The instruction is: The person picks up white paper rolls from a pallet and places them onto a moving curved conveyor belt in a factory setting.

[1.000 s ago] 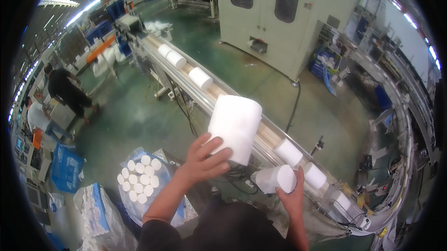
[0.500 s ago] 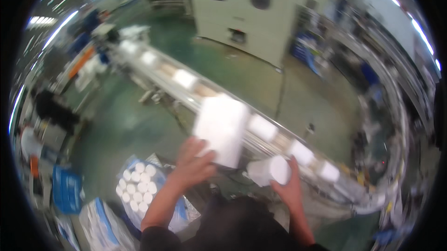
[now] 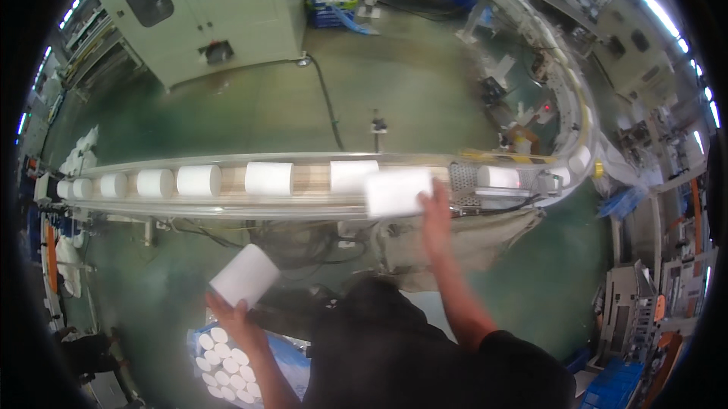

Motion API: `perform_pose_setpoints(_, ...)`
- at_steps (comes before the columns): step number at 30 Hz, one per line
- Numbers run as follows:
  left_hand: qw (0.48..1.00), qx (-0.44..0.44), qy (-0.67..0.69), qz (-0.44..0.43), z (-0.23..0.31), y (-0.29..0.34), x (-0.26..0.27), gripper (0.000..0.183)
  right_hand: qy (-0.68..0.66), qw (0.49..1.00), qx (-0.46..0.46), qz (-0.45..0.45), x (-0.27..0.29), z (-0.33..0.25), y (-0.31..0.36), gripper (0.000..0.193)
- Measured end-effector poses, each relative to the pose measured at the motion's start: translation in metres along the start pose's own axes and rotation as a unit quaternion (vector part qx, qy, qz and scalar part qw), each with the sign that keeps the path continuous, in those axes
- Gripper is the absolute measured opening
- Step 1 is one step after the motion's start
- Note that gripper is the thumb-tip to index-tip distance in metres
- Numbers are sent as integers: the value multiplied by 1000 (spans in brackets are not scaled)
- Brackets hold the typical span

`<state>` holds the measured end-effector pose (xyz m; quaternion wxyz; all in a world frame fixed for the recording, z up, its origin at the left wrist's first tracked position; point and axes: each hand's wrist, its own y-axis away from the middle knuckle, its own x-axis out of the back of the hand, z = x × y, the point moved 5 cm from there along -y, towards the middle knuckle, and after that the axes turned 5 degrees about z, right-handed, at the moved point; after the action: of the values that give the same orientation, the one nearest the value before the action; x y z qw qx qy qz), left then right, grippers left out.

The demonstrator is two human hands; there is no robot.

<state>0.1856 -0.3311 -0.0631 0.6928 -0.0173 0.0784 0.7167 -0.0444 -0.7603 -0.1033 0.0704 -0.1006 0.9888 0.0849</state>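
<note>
My left hand (image 3: 238,321) grips one end of a white roll (image 3: 245,276), holding it tilted in the air on the near side of the conveyor. Its fingers wrap the roll's lower end. Below it a blue-and-white plastic bag (image 3: 290,361) lies open around several upright white rolls (image 3: 221,351). Further right, my right hand (image 3: 434,212) clasps another white roll (image 3: 397,192) by its right end. That roll is over the near edge of the conveyor belt (image 3: 311,181) and partly covers a roll (image 3: 354,174) lying there.
More white rolls (image 3: 199,181) lie in a line along the belt. At the right the conveyor curves away past a metal guide (image 3: 546,184). A pale cabinet machine (image 3: 205,15) stands beyond, with a blue crate (image 3: 334,1) beside it. Another blue crate (image 3: 616,385) is at lower right.
My view has turned, so the conveyor now runs level across it. My right hand has brought its roll up over the belt; my left hand's roll is now lower, near the bag.
</note>
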Motion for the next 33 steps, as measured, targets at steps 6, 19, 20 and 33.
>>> perform_pose_setpoints(6,998,8,48,-37,0,1,-23,93,142,986,-87,1,-51,68,-80,82)
perform_pose_setpoints(19,988,121,74,-58,-21,13,-20,102,112,841,-141,-511,-144,52,107,73)
perform_pose_setpoints(20,985,139,82,-57,-25,19,-18,101,73,816,-187,-542,-146,56,121,75)
perform_pose_setpoints(33,920,231,-78,-308,-73,55,-78,79,55,888,-216,-403,-66,38,118,63)
